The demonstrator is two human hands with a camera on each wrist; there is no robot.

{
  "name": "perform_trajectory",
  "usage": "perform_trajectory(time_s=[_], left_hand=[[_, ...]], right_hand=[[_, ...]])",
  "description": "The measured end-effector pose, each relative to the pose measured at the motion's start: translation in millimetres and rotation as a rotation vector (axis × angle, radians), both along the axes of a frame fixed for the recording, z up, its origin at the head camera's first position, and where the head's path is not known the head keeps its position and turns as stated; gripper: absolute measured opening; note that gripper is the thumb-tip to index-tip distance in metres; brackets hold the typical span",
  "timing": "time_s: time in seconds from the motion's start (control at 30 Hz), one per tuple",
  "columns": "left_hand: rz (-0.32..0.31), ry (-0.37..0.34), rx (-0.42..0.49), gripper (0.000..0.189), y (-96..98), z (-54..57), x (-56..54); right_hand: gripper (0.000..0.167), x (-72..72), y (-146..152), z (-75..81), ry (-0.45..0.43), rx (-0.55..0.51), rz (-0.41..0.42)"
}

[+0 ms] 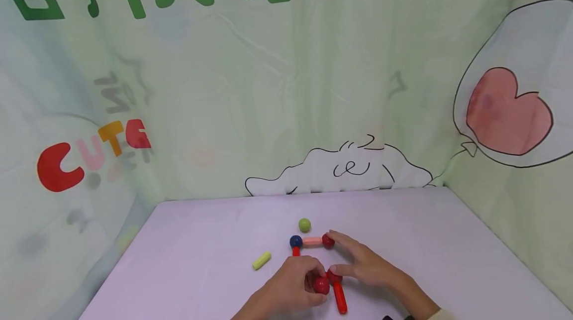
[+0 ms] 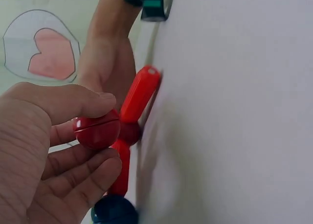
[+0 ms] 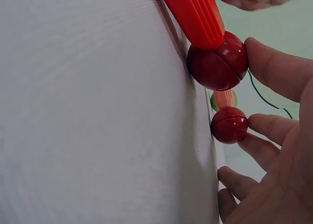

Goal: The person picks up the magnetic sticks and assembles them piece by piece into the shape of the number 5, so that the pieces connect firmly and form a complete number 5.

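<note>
My left hand (image 1: 293,282) pinches a glossy red ball (image 2: 97,132) between thumb and fingers, raised in front of a joined ball-and-rod shape. My right hand (image 1: 369,263) is spread over the shape's right side. Its thumb touches a red ball (image 3: 217,62) bearing a red rod (image 1: 340,298), which points to the near side. Its fingertips touch a farther red ball (image 1: 329,240), joined by a pink rod (image 1: 312,241) to a blue ball (image 1: 296,242). Another red rod (image 1: 296,251) runs from the blue ball toward me, partly hidden behind my left hand.
A loose yellow rod (image 1: 261,260) lies left of the shape. Beyond the blue ball sits a green ball (image 1: 304,225). The pale table (image 1: 201,240) ends at printed curtains (image 1: 268,111) at the back and sides.
</note>
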State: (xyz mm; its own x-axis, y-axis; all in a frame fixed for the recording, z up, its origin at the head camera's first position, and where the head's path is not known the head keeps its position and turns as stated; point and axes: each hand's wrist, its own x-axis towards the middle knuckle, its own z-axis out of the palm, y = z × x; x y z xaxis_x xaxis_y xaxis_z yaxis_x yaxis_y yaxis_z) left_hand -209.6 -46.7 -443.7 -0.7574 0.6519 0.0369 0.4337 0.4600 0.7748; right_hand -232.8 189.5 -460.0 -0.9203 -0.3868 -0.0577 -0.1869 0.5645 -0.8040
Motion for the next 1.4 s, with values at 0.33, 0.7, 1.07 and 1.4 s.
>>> perform_trajectory(time_s=[0.33, 0.7, 1.07, 1.4], left_hand=[[-0.066, -0.128, -0.021, 0.025, 1.4, -10.5, 23.1], [-0.262, 0.141, -0.161, 0.042, 12.8, -25.9, 20.2], [-0.269, 0.221, -0.378, 0.047, 30.5, -24.1, 19.3], [-0.247, 0.14, -0.365, 0.042, 32.4, -21.7, 16.5]], right_hand=[[0.082, 0.0, 1, -1.8, 0.015, -0.006, 0.012], [0.081, -0.3, 0, -0.4, -0.004, -0.009, 0.016], [0.081, 0.0, 2, -0.3, -0.003, -0.001, 0.014], [0.08, -1.6, 1, -1.8, -0.003, -0.009, 0.02]])
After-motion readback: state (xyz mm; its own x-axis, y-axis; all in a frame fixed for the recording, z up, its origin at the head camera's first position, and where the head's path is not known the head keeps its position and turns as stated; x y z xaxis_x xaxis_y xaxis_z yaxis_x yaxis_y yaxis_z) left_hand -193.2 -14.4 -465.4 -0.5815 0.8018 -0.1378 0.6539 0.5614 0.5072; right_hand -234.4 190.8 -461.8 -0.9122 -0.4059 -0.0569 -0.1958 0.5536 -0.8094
